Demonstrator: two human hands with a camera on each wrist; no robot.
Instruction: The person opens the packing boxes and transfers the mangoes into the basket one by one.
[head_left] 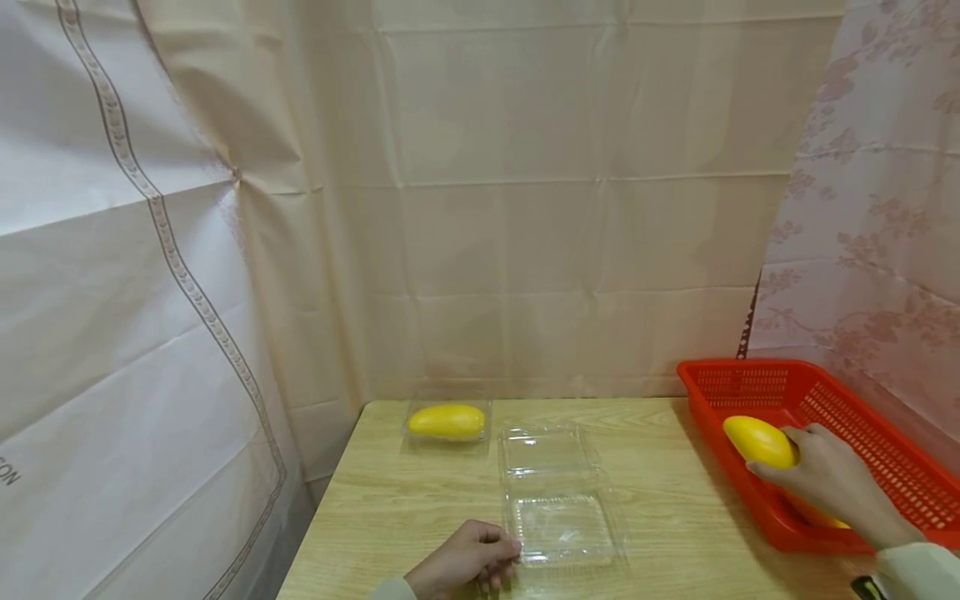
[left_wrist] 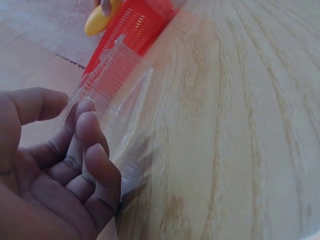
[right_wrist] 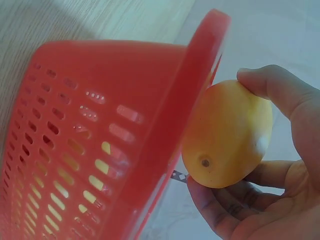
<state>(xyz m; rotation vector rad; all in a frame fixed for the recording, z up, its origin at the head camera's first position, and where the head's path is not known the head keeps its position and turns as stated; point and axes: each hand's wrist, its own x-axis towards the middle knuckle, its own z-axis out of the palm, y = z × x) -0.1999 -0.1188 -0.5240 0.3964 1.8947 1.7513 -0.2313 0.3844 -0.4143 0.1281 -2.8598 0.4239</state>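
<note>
My right hand (head_left: 828, 475) grips a yellow mango (head_left: 760, 442) at the left rim of the red basket (head_left: 731, 492). In the right wrist view, thumb and fingers wrap the mango (right_wrist: 227, 135), just beyond the basket's rim. More yellow shows inside the basket, partly hidden by the hand. A clear plastic clamshell box (head_left: 562, 529) lies unfolded on the table. My left hand (head_left: 468, 557) pinches its near left edge between thumb and fingers; the left wrist view shows the hand (left_wrist: 60, 160) at the box's rim (left_wrist: 107, 62).
Another clear box (head_left: 448, 390) with a yellow mango (head_left: 447, 422) inside stands at the back left of the wooden table (head_left: 405, 492). Cloth curtains (head_left: 510, 208) hang behind and at both sides. The basket occupies the table's right side.
</note>
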